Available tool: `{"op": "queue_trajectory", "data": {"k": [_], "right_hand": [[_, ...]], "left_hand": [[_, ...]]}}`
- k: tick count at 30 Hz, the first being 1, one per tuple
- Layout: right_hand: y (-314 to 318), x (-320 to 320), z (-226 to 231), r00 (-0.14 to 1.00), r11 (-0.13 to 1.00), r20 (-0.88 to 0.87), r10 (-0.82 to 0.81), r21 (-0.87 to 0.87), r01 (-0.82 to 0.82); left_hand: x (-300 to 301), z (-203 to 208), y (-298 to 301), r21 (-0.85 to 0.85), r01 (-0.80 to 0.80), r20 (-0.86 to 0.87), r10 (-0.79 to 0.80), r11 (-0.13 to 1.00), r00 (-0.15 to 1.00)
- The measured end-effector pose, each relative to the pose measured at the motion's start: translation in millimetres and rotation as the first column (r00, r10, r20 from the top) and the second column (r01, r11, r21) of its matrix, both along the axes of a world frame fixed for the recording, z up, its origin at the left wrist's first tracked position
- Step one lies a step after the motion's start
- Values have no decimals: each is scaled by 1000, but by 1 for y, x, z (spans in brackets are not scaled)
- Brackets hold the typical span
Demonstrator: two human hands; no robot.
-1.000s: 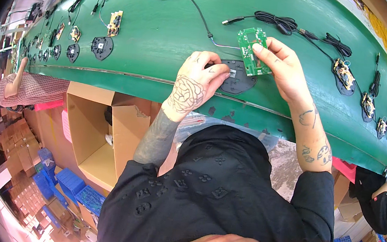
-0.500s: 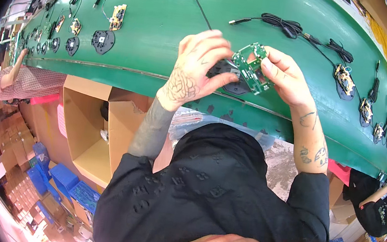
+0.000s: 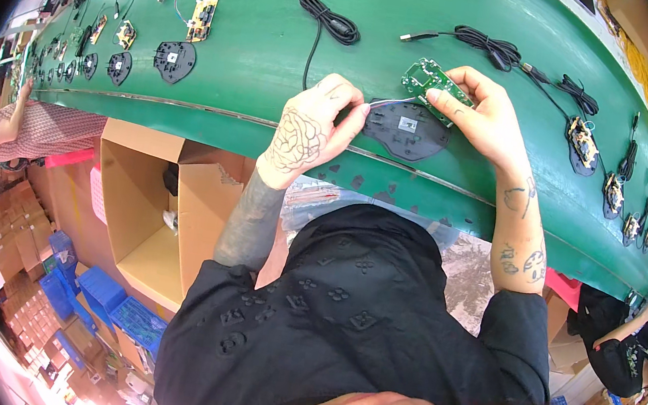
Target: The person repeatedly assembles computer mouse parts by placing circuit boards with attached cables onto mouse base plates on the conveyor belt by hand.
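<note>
In my right hand (image 3: pixel 484 117) is a green circuit board (image 3: pixel 422 78), gripped at its right end between thumb and fingers and tilted above the work surface. My left hand (image 3: pixel 307 126) is closed, thumb and forefinger pinching the end of a black cable where thin wires (image 3: pixel 391 101) run across to the board. This cable (image 3: pixel 311 59) leads away from behind my left hand to a coiled bundle (image 3: pixel 334 24) with a plug. Directly below the board lies a black mouse base (image 3: pixel 408 142) with a pale square in its middle, partly covered by the board.
Along the green conveyor belt (image 3: pixel 235 70) sit more black bases (image 3: pixel 174 63), tan boards (image 3: pixel 202 19) and coiled cables (image 3: pixel 485 44). Assembled units (image 3: pixel 582 145) line the right. An open cardboard box (image 3: pixel 134 203) stands below the belt's near edge. Other people work at both sides.
The board has turned flatter and risen slightly, uncovering more of the base. My left hand has drawn back into a pinch at the wires. The belt's items have shifted slightly.
</note>
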State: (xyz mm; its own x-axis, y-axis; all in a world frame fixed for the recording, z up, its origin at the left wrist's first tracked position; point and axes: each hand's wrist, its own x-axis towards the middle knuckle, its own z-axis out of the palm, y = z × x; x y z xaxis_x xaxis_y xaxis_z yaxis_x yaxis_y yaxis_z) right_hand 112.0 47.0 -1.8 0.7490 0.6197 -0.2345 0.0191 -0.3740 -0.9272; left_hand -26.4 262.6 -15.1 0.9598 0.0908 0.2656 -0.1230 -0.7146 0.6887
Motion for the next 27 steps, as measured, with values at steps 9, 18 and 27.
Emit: {"op": "queue_trajectory", "data": {"k": [9, 18, 27], "right_hand": [[9, -5, 4, 985, 983, 174, 11, -185, 21], [16, -7, -5, 873, 963, 483, -62, -202, 180], [16, -12, 20, 958, 978, 273, -91, -155, 137]], "left_hand": [[5, 7, 3, 89, 64, -119, -53, 994, 991], [14, 4, 8, 176, 96, -132, -73, 980, 989], [24, 0, 19, 153, 284, -103, -271, 946, 957]]}}
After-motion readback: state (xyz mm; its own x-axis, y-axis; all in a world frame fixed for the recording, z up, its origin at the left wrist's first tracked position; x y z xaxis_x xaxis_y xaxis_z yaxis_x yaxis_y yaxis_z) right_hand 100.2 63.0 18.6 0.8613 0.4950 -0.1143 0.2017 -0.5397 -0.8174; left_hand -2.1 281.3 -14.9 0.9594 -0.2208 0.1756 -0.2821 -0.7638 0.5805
